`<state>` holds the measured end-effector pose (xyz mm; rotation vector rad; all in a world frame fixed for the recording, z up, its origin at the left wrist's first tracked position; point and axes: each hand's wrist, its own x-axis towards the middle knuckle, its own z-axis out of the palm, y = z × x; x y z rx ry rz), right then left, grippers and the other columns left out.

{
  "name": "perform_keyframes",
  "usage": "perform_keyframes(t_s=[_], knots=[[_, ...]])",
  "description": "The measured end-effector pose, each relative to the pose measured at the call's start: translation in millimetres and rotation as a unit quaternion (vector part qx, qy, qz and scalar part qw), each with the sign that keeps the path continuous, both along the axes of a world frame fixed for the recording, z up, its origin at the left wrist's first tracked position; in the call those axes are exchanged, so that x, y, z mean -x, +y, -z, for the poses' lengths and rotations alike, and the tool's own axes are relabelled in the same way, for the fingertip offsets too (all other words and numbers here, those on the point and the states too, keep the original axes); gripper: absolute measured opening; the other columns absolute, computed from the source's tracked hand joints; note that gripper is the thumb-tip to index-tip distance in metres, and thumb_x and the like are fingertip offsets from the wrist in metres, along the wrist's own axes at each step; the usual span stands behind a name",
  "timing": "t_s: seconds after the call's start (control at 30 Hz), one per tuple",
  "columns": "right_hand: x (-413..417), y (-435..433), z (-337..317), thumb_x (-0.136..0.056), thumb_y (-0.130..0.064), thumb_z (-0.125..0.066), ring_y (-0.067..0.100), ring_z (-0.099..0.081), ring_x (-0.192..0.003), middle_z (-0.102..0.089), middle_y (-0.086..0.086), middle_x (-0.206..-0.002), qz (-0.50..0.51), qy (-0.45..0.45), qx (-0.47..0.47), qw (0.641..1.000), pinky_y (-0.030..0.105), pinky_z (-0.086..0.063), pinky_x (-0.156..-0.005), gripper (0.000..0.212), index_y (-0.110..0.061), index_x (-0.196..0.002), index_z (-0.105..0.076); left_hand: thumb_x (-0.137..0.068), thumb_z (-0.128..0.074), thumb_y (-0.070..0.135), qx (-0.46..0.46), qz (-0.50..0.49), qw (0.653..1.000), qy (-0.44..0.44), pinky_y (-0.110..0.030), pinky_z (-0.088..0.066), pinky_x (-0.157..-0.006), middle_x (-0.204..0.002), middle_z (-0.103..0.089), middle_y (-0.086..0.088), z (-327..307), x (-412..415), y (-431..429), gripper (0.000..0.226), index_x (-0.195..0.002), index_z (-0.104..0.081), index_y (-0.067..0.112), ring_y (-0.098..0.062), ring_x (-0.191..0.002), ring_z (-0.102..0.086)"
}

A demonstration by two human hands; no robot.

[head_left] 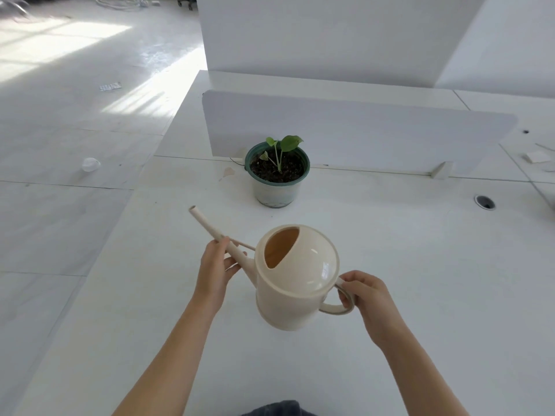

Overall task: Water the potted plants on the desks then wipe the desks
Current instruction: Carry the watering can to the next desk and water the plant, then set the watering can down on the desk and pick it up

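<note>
From my head camera, I am holding a cream watering can [295,283] in the air above the white desk [420,250], nearer to me than the potted plant [277,171]. Its long axis is running from the loop handle at lower right to the spout tip at upper left, so the spout [210,228] is pointing up and to the left, passing left of the pot rather than over it. My right hand [368,301] is gripping the handle, fingers curled through and around the loop. My left hand [214,270] is pinching the spout partway along, thumb and fingers closed on the tube.

The can is looking like smooth, glossy plastic: a rounded body, a domed top with a half-moon opening, a straight thin tube spout with a slim brace rod. The pot is round and tapered, pale-sided with a dark green rim, filled with dark crumbly soil and carrying a few small green leaves on thin stalks. It is standing upright just in front of a low white divider panel [375,136] with rounded corners. The desk surface is flat and matte.
</note>
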<state>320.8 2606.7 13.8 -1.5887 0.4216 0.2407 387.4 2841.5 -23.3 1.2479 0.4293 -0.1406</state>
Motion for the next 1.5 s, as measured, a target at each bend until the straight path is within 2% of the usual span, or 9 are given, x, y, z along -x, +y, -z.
perform_keyframes(t_s=[0.13,0.27,0.47,0.63,0.97,1.07,1.17,1.3,1.5], knots=[[1.0,18.2,5.2,-0.055,-0.011,-0.049,0.01,-0.043,-0.044,-0.051,-0.003,-0.045,-0.051,0.006,0.009,0.999,0.025,-0.034,-0.058,0.012,-0.006,-0.061,-0.059,-0.097,-0.038,0.016,-0.023,-0.035,0.999,-0.016,-0.036,-0.049,-0.083,-0.098,-0.058,-0.013,0.7,25.5,26.4,0.022,-0.107,-0.051,0.001,-0.029,-0.094,-0.059],[2.9,33.3,12.0,-0.054,-0.01,-0.046,0.009,-0.045,-0.044,-0.051,-0.004,-0.045,-0.086,0.016,0.012,0.996,0.023,-0.037,-0.056,0.012,-0.007,-0.059,-0.057,-0.096,-0.038,0.013,-0.053,-0.056,0.997,-0.015,-0.037,-0.047,-0.088,-0.105,-0.061,-0.019,6.1,45.1,49.3,0.022,-0.108,-0.053,0.0,-0.029,-0.097,-0.06],[6.5,44.9,21.2,-0.052,-0.01,-0.043,0.006,-0.043,-0.042,-0.049,-0.01,-0.041,-0.099,0.023,0.024,0.994,0.02,-0.036,-0.056,0.013,-0.009,-0.057,-0.055,-0.096,-0.037,0.008,-0.035,-0.086,0.996,-0.007,-0.031,-0.052,-0.085,-0.098,-0.062,-0.01,9.8,67.0,58.2,0.021,-0.089,-0.057,0.01,-0.022,-0.091,-0.061],[6.5,47.1,27.6,-0.052,-0.011,-0.043,0.006,-0.042,-0.042,-0.048,-0.009,-0.041,-0.08,0.023,0.027,0.996,0.023,-0.034,-0.057,0.011,-0.011,-0.053,-0.053,-0.095,-0.039,0.006,-0.033,-0.095,0.995,-0.015,-0.022,-0.054,-0.077,-0.095,-0.062,-0.009,12.1,73.5,59.9,0.02,-0.089,-0.058,0.009,-0.021,-0.091,-0.061],[4.0,55.4,39.8,-0.053,-0.011,-0.043,0.005,-0.043,-0.044,-0.048,-0.009,-0.042,-0.071,0.021,0.02,0.997,0.013,-0.038,-0.049,0.012,-0.008,-0.055,-0.054,-0.095,-0.038,0.004,-0.028,-0.115,0.993,0.017,-0.024,-0.052,-0.083,-0.1,-0.061,-0.014,16.7,83.6,67.5,0.02,-0.088,-0.056,0.009,-0.022,-0.094,-0.06],[4.3,55.6,41.0,-0.053,-0.011,-0.044,0.005,-0.044,-0.046,-0.05,-0.01,-0.044,-0.077,0.019,0.016,0.997,0.017,-0.039,-0.054,0.012,-0.008,-0.055,-0.055,-0.095,-0.039,0.004,-0.041,-0.112,0.992,0.034,-0.035,-0.053,-0.089,-0.103,-0.061,-0.015,14.9,85.5,68.3,0.02,-0.088,-0.056,0.01,-0.024,-0.097,-0.059],[2.6,52.8,38.7,-0.054,-0.012,-0.046,0.01,-0.049,-0.055,-0.057,-0.007,-0.054,-0.087,0.014,0.019,0.996,0.021,-0.04,-0.061,0.015,-0.008,-0.06,-0.059,-0.095,-0.042,0.008,-0.107,-0.074,0.99,0.061,-0.039,-0.044,-0.088,-0.097,-0.064,-0.01,11.5,85.7,74.2,0.018,-0.091,-0.059,0.01,-0.025,-0.094,-0.06],[-18.9,39.6,27.1,-0.058,-0.015,-0.05,0.015,-0.057,-0.084,-0.066,0.0,-0.082,-0.06,-0.025,0.034,0.997,0.022,-0.041,-0.075,0.021,-0.015,-0.072,-0.065,-0.094,-0.047,0.017,-0.221,-0.007,0.969,0.112,-0.036,-0.047,-0.075,-0.085,-0.068,-0.011,-5.7,85.5,90.4,0.024,-0.089,-0.065,0.001,-0.027,-0.081,-0.063],[-83.5,27.7,4.4,-0.063,-0.013,-0.054,0.012,-0.056,-0.096,-0.065,0.0,-0.098,-0.024,-0.077,0.035,0.996,0.022,-0.04,-0.08,0.02,-0.022,-0.076,-0.065,-0.093,-0.046,0.013,-0.246,0.019,0.969,0.019,-0.03,-0.049,-0.068,-0.084,-0.07,-0.008,-57.5,23.6,69.9,0.022,-0.083,-0.066,0.01,-0.024,-0.079,-0.065]])
